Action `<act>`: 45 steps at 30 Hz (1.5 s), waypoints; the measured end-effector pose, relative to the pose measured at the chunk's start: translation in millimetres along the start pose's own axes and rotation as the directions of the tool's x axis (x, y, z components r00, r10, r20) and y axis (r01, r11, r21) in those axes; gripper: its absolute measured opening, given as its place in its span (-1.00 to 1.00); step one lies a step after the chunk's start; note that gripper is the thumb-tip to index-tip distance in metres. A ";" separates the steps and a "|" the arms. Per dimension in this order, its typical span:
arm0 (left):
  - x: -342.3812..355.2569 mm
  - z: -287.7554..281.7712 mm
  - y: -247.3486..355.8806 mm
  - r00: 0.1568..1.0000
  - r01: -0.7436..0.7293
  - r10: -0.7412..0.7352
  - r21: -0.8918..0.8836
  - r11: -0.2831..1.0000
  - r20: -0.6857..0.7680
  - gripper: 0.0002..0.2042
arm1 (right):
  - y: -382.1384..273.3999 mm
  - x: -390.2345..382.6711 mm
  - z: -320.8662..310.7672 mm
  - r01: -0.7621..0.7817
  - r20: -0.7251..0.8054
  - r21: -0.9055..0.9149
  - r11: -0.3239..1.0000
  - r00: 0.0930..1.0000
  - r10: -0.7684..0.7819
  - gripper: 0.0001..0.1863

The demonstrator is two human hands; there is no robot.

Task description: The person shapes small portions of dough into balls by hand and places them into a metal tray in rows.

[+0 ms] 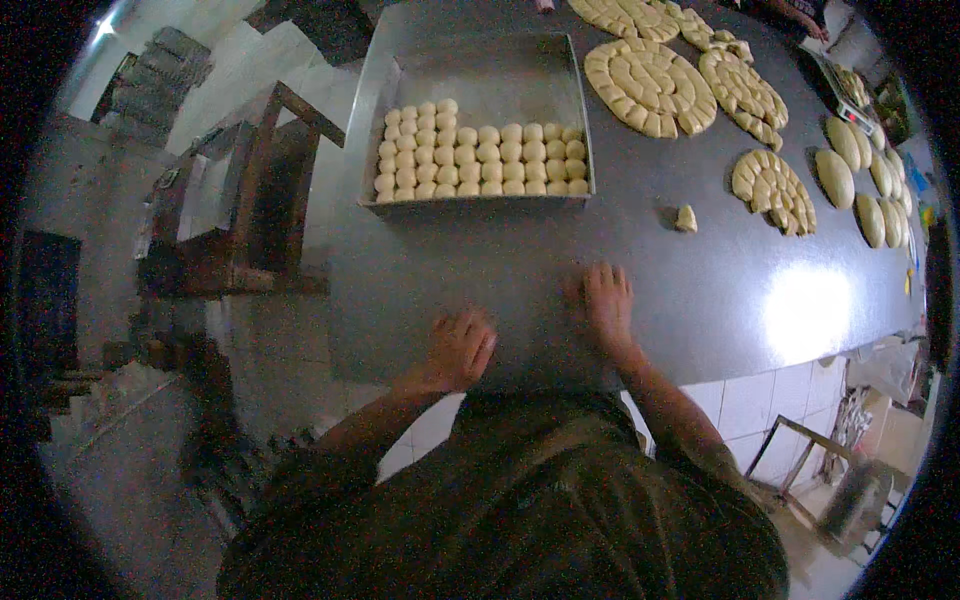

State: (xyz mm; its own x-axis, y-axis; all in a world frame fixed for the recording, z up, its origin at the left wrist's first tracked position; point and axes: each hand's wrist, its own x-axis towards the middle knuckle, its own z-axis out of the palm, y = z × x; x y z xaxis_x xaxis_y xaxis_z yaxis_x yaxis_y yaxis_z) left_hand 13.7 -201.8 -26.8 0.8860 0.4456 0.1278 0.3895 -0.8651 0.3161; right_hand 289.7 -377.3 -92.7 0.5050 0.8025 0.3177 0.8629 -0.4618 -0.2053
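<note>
My left hand [462, 348] rests low on the grey worktop [520, 250], its fingers curled down over whatever, if anything, lies beneath them. To its right and a little farther forward, my right hand [606, 305] also has bent fingers on the surface, their undersides hidden. Beyond both hands sits a square metal tray [590, 150] with rows of small pale dough balls [470, 172] across its near part. A small loose piece of dough [686, 218] lies right of the tray, beside a partly separated ring of cut dough [775, 190].
Large coiled dough rounds [650, 88] and oval loaves [835, 180] fill the right side, near a scale [850, 115]. Another person's hand [810, 25] shows at the top right. A wooden stand [250, 200] is at left. A metal frame [800, 450] stands below the worktop at right.
</note>
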 end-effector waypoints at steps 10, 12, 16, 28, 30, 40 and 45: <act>15.5 30.9 -58.6 0.986 0.035 -0.024 0.064 0.997 -0.162 -0.80 | 9.6 78.6 -52.7 -0.206 0.088 -0.076 0.976 0.973 0.212 -0.67; -12.2 12.0 -75.6 0.991 0.041 -0.036 0.032 0.999 -0.128 -0.80 | 33.0 13.2 -45.5 0.051 0.040 -0.133 0.990 0.998 -0.046 -0.67; 11.8 -12.2 -120.3 0.951 0.142 -0.111 0.090 0.986 -0.290 -0.79 | 50.0 37.0 -65.8 -0.072 -0.008 -0.208 0.975 0.997 0.072 -0.68; 66.4 -8.3 -161.3 0.965 -0.175 0.224 0.302 0.937 -0.134 -0.85 | 35.7 64.8 -56.2 -0.240 -0.165 0.001 0.971 0.957 0.237 -0.63; 102.1 23.7 -105.8 0.880 -0.391 0.435 0.228 0.892 -0.191 -0.86 | 42.1 81.3 -56.1 -0.608 0.024 0.148 0.780 0.791 0.611 -0.63; 107.9 3.8 -95.3 0.971 -0.222 0.209 -0.112 0.969 -0.114 -0.87 | 67.5 54.6 -31.6 -0.551 -0.353 -0.095 0.829 0.798 0.489 -0.77; 29.1 1.1 -148.6 0.850 -0.516 0.490 -0.117 0.849 -0.193 -0.85 | 68.4 -6.7 0.5 -0.190 -0.157 -0.052 0.980 0.971 0.180 -0.77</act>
State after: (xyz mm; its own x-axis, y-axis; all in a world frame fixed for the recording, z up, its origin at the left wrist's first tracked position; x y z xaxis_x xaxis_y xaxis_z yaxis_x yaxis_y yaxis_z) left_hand -18.1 -60.6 -71.0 0.8954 -0.0006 0.4453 -0.1561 -0.9370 0.3126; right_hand 345.4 -414.0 -109.3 0.6485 0.6367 0.4173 0.7509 -0.6249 -0.2135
